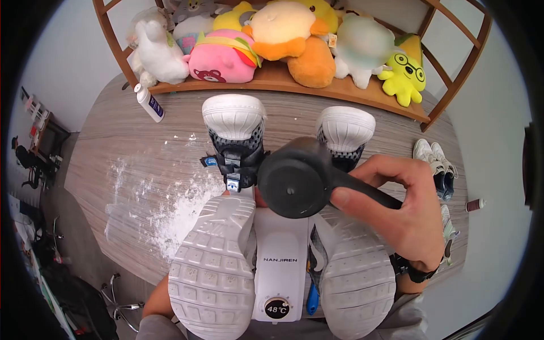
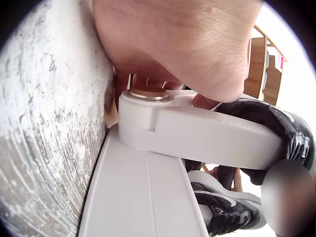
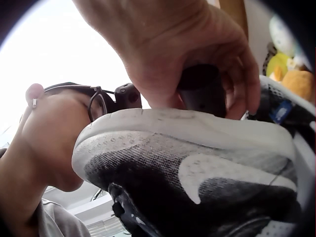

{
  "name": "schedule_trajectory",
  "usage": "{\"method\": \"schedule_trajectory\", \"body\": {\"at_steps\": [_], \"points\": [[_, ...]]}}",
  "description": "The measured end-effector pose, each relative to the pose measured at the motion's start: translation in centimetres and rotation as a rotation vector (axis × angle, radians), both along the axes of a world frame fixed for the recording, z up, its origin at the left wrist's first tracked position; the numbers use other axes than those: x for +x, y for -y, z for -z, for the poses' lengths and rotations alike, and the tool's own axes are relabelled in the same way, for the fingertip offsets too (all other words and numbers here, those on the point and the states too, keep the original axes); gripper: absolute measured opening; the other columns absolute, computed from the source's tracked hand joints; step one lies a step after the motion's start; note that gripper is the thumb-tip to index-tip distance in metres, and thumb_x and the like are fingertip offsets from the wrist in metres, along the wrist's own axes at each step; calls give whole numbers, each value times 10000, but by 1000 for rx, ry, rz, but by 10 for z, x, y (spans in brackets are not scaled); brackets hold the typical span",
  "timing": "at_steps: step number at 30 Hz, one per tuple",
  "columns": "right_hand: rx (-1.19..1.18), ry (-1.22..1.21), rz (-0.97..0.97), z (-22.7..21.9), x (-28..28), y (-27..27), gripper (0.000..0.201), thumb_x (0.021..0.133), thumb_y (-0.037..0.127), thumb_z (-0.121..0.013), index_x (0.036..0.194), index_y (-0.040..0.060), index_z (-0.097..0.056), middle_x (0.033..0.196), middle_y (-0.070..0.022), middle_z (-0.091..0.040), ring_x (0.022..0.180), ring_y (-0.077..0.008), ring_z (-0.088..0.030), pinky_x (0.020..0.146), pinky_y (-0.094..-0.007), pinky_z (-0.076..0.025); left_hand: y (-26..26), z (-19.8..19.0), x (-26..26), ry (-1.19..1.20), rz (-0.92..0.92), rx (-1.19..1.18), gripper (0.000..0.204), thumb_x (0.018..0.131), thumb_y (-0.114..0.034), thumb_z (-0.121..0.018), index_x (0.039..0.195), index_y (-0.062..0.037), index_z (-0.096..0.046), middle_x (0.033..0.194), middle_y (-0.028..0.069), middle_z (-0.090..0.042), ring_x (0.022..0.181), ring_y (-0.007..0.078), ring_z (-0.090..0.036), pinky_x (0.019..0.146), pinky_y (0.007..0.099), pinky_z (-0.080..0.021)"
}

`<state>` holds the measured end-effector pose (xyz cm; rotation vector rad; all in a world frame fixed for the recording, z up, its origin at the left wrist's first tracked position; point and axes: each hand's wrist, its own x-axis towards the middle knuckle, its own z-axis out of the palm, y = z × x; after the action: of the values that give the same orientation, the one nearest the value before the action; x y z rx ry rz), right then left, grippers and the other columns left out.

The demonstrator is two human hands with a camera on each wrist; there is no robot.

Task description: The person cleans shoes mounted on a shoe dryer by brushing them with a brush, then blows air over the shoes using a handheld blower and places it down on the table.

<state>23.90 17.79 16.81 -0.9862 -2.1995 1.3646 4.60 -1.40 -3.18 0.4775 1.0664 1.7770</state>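
Observation:
My right hand (image 1: 391,209) pinches the handle of a black round-headed tool (image 1: 292,187) between thumb and fingers. In the head view its disc overlaps the white shoe dryer (image 1: 283,238), whose display reads 48°C. On the dryer's near side two sneakers (image 1: 212,272) stand with grey treaded soles towards me; two more, white-toed and mesh-sided, are at its far side (image 1: 233,116). My left hand (image 2: 182,39) grips the dryer near the round copper-coloured knob of its white arm (image 2: 148,94). In the head view the sneaker sole mostly hides that hand. Below my right hand is a swoosh-marked sneaker (image 3: 197,163).
White powder (image 1: 181,221) is spread over the wood-grain table left of the dryer. A white bottle (image 1: 149,103) stands at the back left. Plush toys (image 1: 283,28) fill a wooden shelf (image 1: 334,90) behind. Sneakers (image 1: 436,161) and a small bottle (image 1: 476,205) are at the right.

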Motion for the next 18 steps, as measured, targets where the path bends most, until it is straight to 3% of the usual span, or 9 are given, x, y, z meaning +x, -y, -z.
{"method": "schedule_trajectory", "body": {"at_steps": [5,6,8,11,12,14,15,18], "points": [[23,32,-73,5,0,-2,223,781,152,-843,830,-25,-716,713,-36,-662,711,-94,-586,691,-254,-452,0,1,-1,-48,27,5,294,1008,-182,-576,1241,-9,-531,1093,120,-623,1015,205,-617,909,328,-523],[25,33,-75,7,0,-2,223,781,152,-843,830,-25,-716,713,-36,-662,711,-94,-586,691,-254,-452,-79,-13,46,-54,28,7,294,1007,-182,-577,1241,-9,-531,1092,120,-624,1014,204,-618,908,328,-523],[96,66,-75,7,0,-2,302,811,211,-849,849,-55,-711,676,-74,-659,641,-88,-569,602,-255,-450,-84,-15,41,-71,21,29,293,1006,-181,-579,1239,-10,-531,1091,119,-624,1012,203,-618,906,328,-524],[180,-30,-141,17,4,-11,282,836,214,-830,885,-39,-716,721,-65,-673,689,-84,-574,626,-248,-448,-90,-19,35,-127,16,67,292,1004,-181,-582,1236,-11,-532,1088,117,-624,1009,202,-619,902,327,-525],[176,-31,-141,17,3,-12,282,836,214,-830,885,-39,-716,721,-65,-673,689,-84,-574,626,-248,-448,-67,-20,15,-135,21,62,292,1004,-181,-583,1235,-11,-532,1087,116,-625,1008,201,-619,901,327,-525],[-61,-70,-155,16,2,-14,257,889,213,-787,955,-24,-717,774,-37,-679,722,-81,-579,645,-248,-453,-34,-32,-7,-140,33,45,291,1003,-181,-585,1234,-11,-533,1085,115,-625,1006,200,-620,899,327,-525],[-66,-67,-151,18,2,-13,257,889,213,-787,955,-24,-717,774,-37,-679,722,-81,-579,645,-248,-453,-80,-13,39,-143,39,42,291,1002,-181,-586,1233,-12,-533,1085,115,-625,1005,200,-620,898,327,-526],[-234,-170,-208,19,-2,-12,239,942,206,-736,1045,-7,-705,795,-5,-671,719,-74,-578,650,-240,-456,-37,-11,-13,-166,41,52,290,1000,-180,-589,1230,-12,-534,1082,113,-626,1002,198,-621,895,327,-527]]}}
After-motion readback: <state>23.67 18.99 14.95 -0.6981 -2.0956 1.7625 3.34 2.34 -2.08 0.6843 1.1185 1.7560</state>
